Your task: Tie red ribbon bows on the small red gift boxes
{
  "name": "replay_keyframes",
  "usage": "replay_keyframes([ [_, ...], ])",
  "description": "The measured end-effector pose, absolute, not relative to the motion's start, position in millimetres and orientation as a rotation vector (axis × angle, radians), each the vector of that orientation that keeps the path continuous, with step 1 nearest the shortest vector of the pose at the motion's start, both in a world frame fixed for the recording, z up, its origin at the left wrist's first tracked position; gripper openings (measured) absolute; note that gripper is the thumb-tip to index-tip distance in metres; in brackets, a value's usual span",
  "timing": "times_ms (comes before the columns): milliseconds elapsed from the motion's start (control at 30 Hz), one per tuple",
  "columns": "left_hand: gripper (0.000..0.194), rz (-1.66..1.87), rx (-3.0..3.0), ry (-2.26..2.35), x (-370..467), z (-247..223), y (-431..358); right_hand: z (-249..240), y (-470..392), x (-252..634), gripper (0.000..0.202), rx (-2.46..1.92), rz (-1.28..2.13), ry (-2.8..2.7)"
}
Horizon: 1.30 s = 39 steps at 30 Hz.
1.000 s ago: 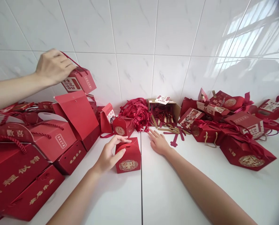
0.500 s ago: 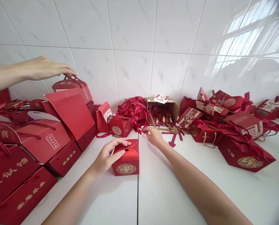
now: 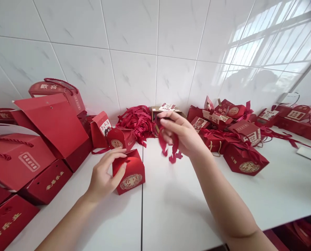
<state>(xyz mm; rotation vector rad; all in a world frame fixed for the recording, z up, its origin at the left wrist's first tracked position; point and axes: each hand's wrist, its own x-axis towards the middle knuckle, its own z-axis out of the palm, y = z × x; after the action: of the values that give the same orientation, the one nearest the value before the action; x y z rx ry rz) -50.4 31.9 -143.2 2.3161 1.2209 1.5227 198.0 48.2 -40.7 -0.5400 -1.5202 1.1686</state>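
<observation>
My left hand [image 3: 103,176] grips the top of a small red gift box [image 3: 131,180], thumb and fingers on either side of its upper edges. Gold lettering in a round emblem marks the box's front. Raised over the white table [image 3: 168,205], my right hand [image 3: 180,132] has its fingers curled round a red ribbon [image 3: 174,151], whose ends dangle, slightly blurred. Behind the hands lies a heap of red ribbons [image 3: 137,122]. A second small red box [image 3: 121,137] stands just behind the one I hold.
Large red boxes with rope handles [image 3: 32,157] are stacked at left. A cardboard box with a white card [image 3: 168,107] on it stands at the wall, partly hidden by my right hand. Ribboned red boxes [image 3: 245,160] crowd the right. A tiled wall [image 3: 134,76] closes the back.
My right hand has risen from the edge of the ribbon heap with a ribbon. The gift box has turned slightly under my left hand. Another person's hand at upper left has gone from view.
</observation>
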Motion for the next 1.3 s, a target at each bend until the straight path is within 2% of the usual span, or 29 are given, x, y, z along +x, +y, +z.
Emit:
replay_keyframes([
  [100,0.04,1.683,2.496,1.158,-36,-137,16,-41,26,183,0.019,-0.537,1.32,-1.797],
  [233,0.067,1.569,2.625,0.903,-25,-133,-3,-50,6,159,0.008,-0.604,1.134,-2.025],
  [300,0.06,1.542,2.57,0.854,-26,-132,-7,-54,0,153,0.008,-0.613,1.069,-2.067],
  [400,0.034,1.458,2.338,0.776,-33,-130,-6,-59,-2,152,0.012,-0.671,1.004,-2.11],
  [567,0.018,1.313,1.901,0.816,-40,-124,-4,-66,5,150,0.015,-0.71,1.075,-2.161],
  [700,0.022,1.335,1.729,0.82,-37,-123,-5,-67,7,149,0.014,-0.757,1.122,-2.202],
  [900,0.021,1.647,1.595,0.977,-41,-122,5,-63,24,173,0.014,-1.121,0.681,-2.426],
  [1033,0.024,1.76,1.523,1.013,-51,-123,18,-48,29,204,0.012,-1.168,0.768,-2.51],
  [1200,0.024,1.909,1.451,1.069,-63,-126,32,-25,20,246,0.029,-1.203,1.005,-2.63],
  [1300,0.024,1.931,1.454,1.102,-67,-128,35,-15,11,265,0.034,-0.932,0.952,-2.561],
])
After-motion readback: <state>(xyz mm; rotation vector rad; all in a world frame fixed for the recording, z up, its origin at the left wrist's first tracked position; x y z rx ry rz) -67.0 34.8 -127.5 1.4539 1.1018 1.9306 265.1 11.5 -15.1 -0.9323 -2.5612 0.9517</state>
